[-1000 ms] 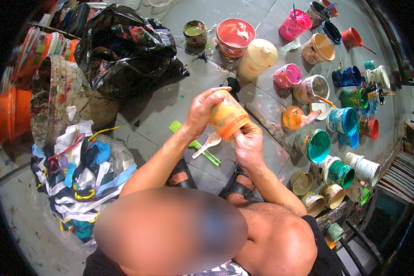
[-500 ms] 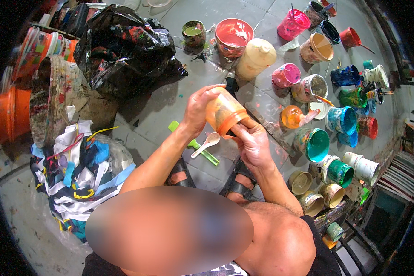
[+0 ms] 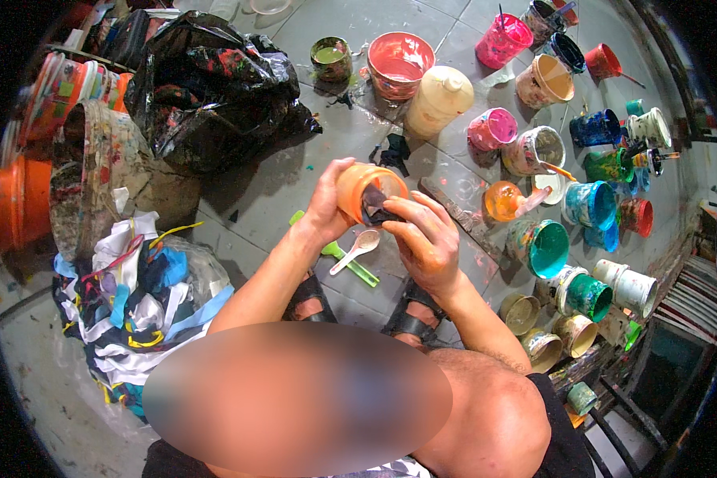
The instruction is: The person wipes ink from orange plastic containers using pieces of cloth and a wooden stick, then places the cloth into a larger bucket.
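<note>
My left hand (image 3: 327, 201) is wrapped round an orange translucent plastic tub (image 3: 347, 190), its mouth turned toward my right hand. A dark scrap of cloth (image 3: 373, 201) sits in the tub's mouth. My right hand (image 3: 429, 245) pinches that cloth at the rim, with orange smears on its fingers. Below the tub, a white plastic spoon (image 3: 362, 243) lies across a green spatula (image 3: 357, 268) on the tiles between my sandalled feet. More dark cloth scraps (image 3: 394, 153) rest on the floor just beyond the tub.
Many paint pots stand to the right, among them a teal pot (image 3: 549, 249). A cream bottle (image 3: 439, 102) and a red-pink paint bucket (image 3: 400, 68) are ahead. At left are a black plastic bag (image 3: 215, 95), a stained bucket (image 3: 95, 183) and a heap of cloth strips (image 3: 147, 295).
The tub has tipped so its mouth faces up toward me more. My right fingers, earlier inside it, are now at the rim, and the dark cloth shows.
</note>
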`<state>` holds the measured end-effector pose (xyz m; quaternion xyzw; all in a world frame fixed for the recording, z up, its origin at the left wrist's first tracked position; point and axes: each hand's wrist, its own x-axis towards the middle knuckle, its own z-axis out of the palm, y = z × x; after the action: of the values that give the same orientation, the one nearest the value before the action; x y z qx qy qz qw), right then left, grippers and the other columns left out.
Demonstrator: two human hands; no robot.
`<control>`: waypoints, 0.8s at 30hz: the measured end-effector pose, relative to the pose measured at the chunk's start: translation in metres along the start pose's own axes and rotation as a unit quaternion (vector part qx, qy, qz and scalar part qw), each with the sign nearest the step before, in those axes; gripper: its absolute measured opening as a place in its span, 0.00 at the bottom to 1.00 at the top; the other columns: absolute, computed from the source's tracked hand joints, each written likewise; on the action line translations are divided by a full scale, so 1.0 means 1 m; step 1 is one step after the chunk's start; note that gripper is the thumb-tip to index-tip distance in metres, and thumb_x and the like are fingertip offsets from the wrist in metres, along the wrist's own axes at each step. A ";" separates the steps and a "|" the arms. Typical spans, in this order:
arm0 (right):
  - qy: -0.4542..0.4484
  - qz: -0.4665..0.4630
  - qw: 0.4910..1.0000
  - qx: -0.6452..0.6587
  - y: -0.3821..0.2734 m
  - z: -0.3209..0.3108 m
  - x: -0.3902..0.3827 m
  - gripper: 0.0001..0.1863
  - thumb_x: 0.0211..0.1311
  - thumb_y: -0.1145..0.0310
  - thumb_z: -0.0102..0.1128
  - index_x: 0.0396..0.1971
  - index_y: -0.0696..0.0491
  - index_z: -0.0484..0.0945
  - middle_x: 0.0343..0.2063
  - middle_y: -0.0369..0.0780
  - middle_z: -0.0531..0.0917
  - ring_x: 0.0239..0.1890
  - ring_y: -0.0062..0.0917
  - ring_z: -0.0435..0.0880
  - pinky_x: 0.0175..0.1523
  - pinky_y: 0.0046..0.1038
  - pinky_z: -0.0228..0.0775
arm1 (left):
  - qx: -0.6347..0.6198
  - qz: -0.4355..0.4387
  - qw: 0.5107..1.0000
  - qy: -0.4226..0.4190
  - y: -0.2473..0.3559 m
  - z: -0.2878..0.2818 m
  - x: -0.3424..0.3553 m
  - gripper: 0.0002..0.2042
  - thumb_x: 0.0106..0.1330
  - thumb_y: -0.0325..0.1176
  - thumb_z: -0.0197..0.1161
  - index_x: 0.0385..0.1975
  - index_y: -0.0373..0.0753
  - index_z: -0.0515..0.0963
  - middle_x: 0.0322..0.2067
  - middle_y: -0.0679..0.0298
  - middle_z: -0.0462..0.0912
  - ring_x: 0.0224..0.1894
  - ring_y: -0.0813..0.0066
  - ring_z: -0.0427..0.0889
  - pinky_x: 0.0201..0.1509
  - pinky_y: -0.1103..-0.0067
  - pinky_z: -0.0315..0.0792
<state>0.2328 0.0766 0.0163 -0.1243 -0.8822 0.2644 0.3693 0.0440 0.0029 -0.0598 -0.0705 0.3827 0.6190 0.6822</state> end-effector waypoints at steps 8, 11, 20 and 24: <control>-0.161 -0.035 0.985 -0.051 -0.003 0.007 0.002 0.15 0.54 0.74 0.64 0.44 0.53 0.83 0.47 0.40 0.86 0.54 0.31 0.84 0.73 0.50 0.58 | 0.034 -0.083 0.996 -0.022 0.012 -0.006 -0.009 0.26 0.76 0.53 0.44 0.47 0.36 0.80 0.41 0.56 0.88 0.41 0.64 0.87 0.53 0.67 0.81; -0.291 -0.037 0.951 -0.098 -0.002 0.006 -0.003 0.20 0.55 0.69 0.62 0.50 0.55 0.81 0.51 0.41 0.84 0.61 0.32 0.80 0.80 0.53 0.40 | 0.096 -0.064 0.993 0.016 0.016 -0.004 -0.008 0.20 0.70 0.51 0.56 0.45 0.39 0.78 0.40 0.60 0.86 0.39 0.68 0.87 0.48 0.65 0.83; -0.478 -0.046 0.849 -0.220 0.022 0.038 -0.004 0.18 0.59 0.66 0.55 0.45 0.58 0.83 0.45 0.41 0.85 0.57 0.32 0.82 0.80 0.59 0.26 | 0.243 -0.005 0.959 0.150 0.009 0.006 -0.003 0.19 0.66 0.49 0.61 0.46 0.42 0.77 0.36 0.62 0.83 0.35 0.71 0.86 0.37 0.70 0.82; -0.278 -0.010 0.958 -0.065 0.036 0.055 -0.036 0.25 0.52 0.70 0.59 0.54 0.56 0.79 0.47 0.45 0.85 0.56 0.38 0.82 0.79 0.60 0.23 | 0.240 0.015 0.951 0.195 -0.003 0.003 -0.004 0.18 0.65 0.48 0.62 0.44 0.40 0.79 0.37 0.63 0.83 0.35 0.71 0.84 0.36 0.70 0.79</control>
<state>0.2186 0.0709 -0.0572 -0.0605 -0.9666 0.2267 0.1032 0.0486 0.0008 -0.0567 -0.0179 0.6467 0.4929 0.5818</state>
